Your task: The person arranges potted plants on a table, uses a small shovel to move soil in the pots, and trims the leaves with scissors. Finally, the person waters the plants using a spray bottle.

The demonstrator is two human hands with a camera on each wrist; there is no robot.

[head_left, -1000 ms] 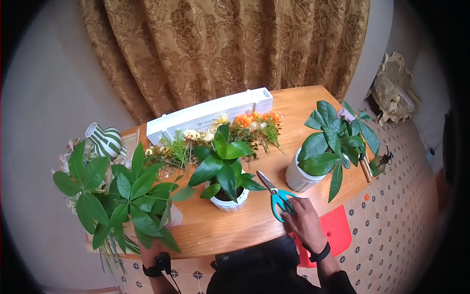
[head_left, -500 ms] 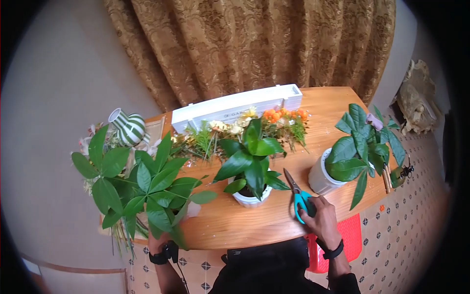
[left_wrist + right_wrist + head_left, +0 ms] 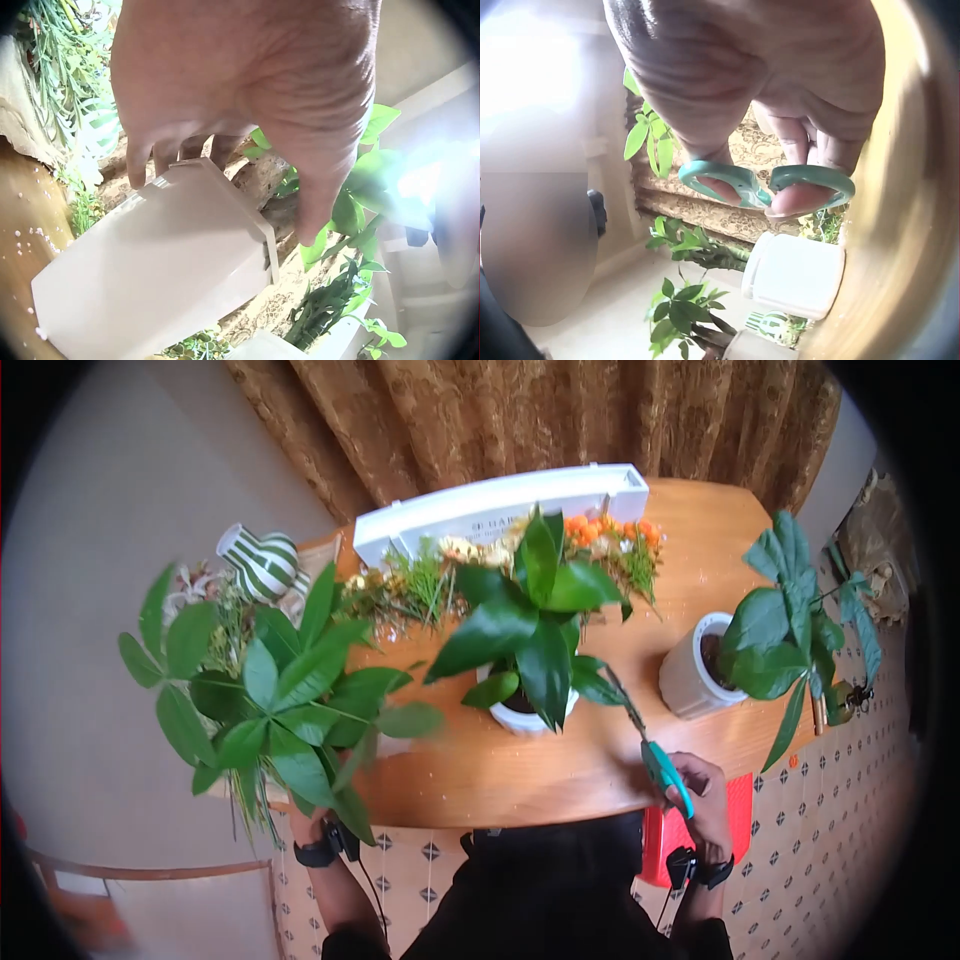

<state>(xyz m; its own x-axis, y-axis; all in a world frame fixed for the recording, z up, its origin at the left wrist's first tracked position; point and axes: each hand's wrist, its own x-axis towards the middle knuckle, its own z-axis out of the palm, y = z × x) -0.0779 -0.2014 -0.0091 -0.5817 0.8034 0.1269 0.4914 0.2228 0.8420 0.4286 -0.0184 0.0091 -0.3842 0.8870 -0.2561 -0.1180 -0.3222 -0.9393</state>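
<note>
My right hand (image 3: 703, 800) holds turquoise-handled scissors (image 3: 667, 775), blades pointing up-left beside the middle plant's lower leaves. In the right wrist view, my thumb and a finger pass through the two handle loops (image 3: 814, 180). My left hand (image 3: 305, 822) is mostly hidden by the broad leaves of the left plant (image 3: 270, 710). In the left wrist view, the fingers of that hand (image 3: 244, 82) reach down to the rim of a pale angular pot (image 3: 157, 262), thumb apart from it. The middle plant (image 3: 545, 605) stands in a white pot (image 3: 530, 720).
A white trough (image 3: 500, 510) stands at the table's back, with yellow and orange flowers (image 3: 600, 530) before it. A green-striped vase (image 3: 262, 563) tilts at the left. A white-potted plant (image 3: 700, 670) is at the right, and a red stool (image 3: 740, 815) is below the table edge.
My right hand has lifted the scissors and turned them, with the handles now edge-on. The head view has shifted, so the table sits higher. My left hand stays behind the left plant's leaves.
</note>
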